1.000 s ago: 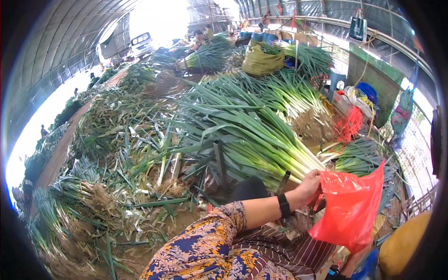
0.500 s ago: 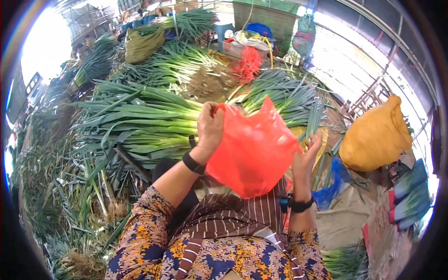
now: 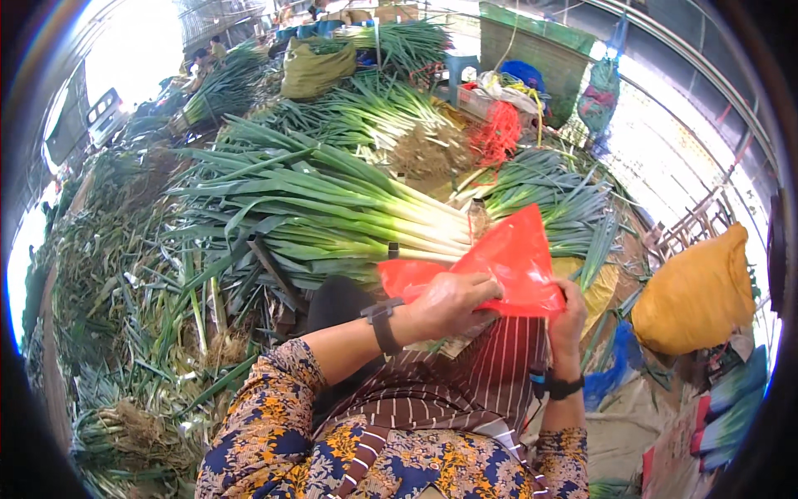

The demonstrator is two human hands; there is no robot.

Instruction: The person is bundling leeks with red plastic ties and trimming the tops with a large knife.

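Note:
A thin red plastic bag [image 3: 509,259] spreads between my two hands above my lap, with one corner sticking up. My left hand [image 3: 453,303] is closed on the bag's near edge, fingers bent over the film. At the bag's right end, my right hand [image 3: 567,323] pinches the edge between thumb and fingers. Just beyond the bag lies a big bunch of leeks [image 3: 332,204], green leaves to the left and white stalks to the right. The bag covers part of the stalk ends. Below my hands is a brown striped apron [image 3: 416,391].
More leeks [image 3: 366,112] with roots lie farther back, and others [image 3: 540,187] lie right of the bunch. Loose leaves [image 3: 125,291] cover the left floor. Red twine [image 3: 499,129], a filled yellow sack [image 3: 694,291] and blue netting [image 3: 611,370] are toward the right.
The red bag, held up and spread wide before, is now lower and gathered along its near edge. My left hand has come down and rightward; my right hand's fingers have closed on the bag.

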